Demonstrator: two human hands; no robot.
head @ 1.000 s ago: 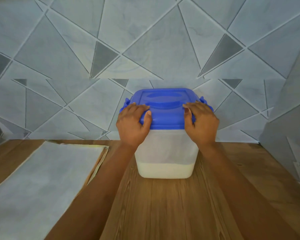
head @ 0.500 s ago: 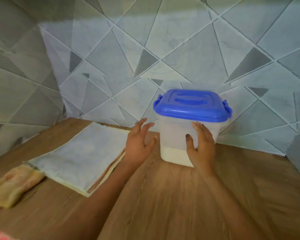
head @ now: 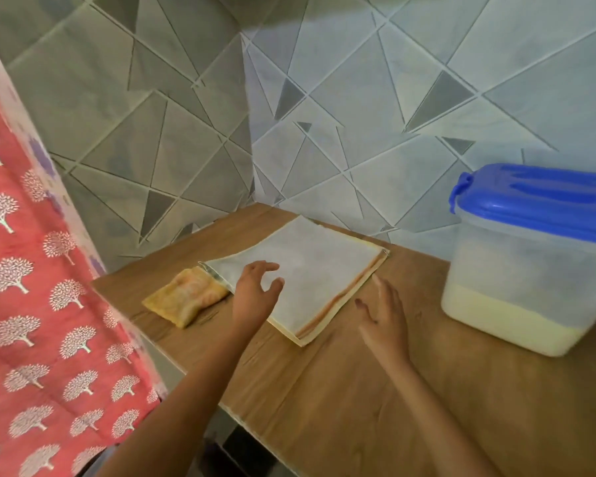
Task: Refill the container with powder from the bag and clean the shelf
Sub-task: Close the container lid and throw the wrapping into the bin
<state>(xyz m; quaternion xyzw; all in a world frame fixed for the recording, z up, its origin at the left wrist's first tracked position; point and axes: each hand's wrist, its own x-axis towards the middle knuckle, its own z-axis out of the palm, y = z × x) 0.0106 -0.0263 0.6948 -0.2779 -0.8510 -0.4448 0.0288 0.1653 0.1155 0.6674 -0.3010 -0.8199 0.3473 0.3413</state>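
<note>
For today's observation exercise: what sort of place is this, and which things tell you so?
Probably a home kitchen or pantry shelf: a wooden shelf against tiled walls, a blue-lidded container partly filled with pale powder, and a folded cloth.

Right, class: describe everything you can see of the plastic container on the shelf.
The container is a squarish tub of cloudy, see-through plastic with a blue lid shut on top; a clip shows at the lid's left end. A shallow layer of pale powder fills only the bottom. It stands upright on the wooden shelf near the tiled wall, partly cut off at the right edge. Neither hand touches it.
</note>
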